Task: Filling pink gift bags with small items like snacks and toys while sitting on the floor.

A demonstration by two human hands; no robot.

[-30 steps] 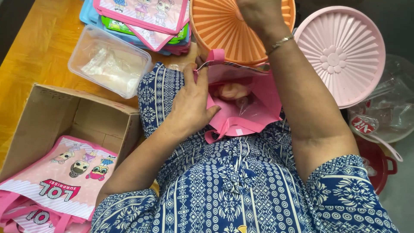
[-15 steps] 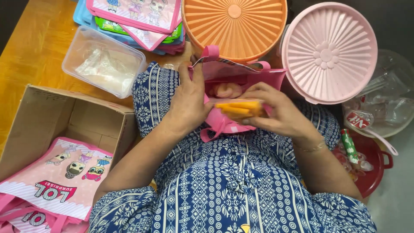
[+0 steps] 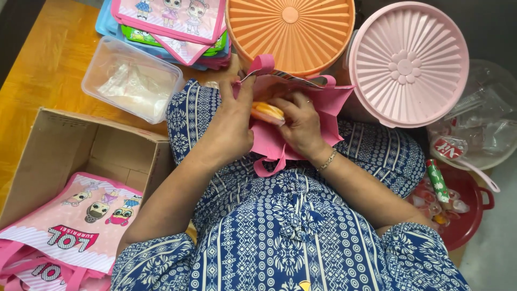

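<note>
Right hand [image 3: 301, 126] now presses orange snack [image 3: 267, 112] into pink bag [image 3: 323, 108].

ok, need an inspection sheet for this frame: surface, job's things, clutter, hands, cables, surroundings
Surface: wooden table, top left, partly covered.
Job's things: pink bag held open on the lap; orange packet at its mouth.
Clutter: clear lidded tub; stack of printed bags; cardboard box with pink bags lying over its near edge; orange round lid; pink round lid; red basin of small sweets; clear bowl with wrappers.
Hands: left hand grips the bag's edge; right hand holds the packet.
Cables: nothing seen.
Surroundings: grey floor, lower right.
</note>
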